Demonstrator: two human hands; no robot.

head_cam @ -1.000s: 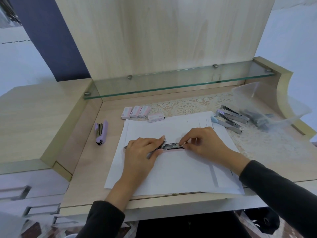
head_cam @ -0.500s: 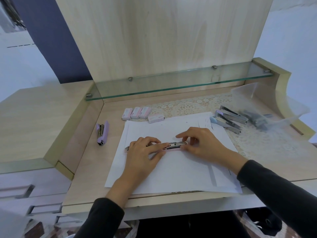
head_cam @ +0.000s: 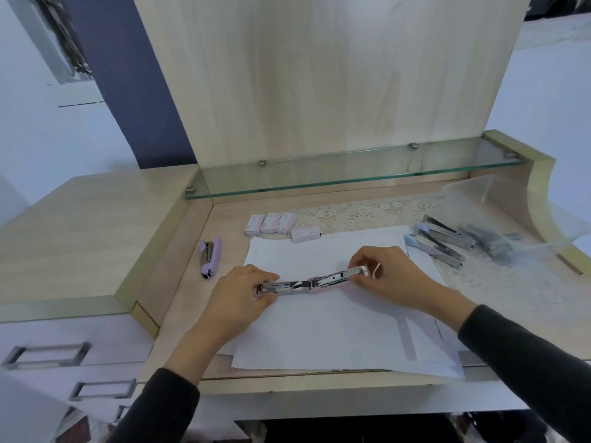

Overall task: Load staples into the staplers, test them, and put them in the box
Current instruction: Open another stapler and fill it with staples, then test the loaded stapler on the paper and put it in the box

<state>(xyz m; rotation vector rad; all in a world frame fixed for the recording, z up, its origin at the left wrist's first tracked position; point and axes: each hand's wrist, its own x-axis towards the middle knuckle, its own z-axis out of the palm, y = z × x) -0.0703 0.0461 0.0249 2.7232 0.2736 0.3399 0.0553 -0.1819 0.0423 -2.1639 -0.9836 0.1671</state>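
Stapler now lies uncovered, left hand seemingly gripping its end.

We're looking down on a light wood desk with a tall pale wooden back panel rising behind it. A glass shelf on metal pegs runs across its foot. To our left sits a raised cabinet top, with drawers and metal handles below. Behind are a dark blue strip and white wall, softly lit.
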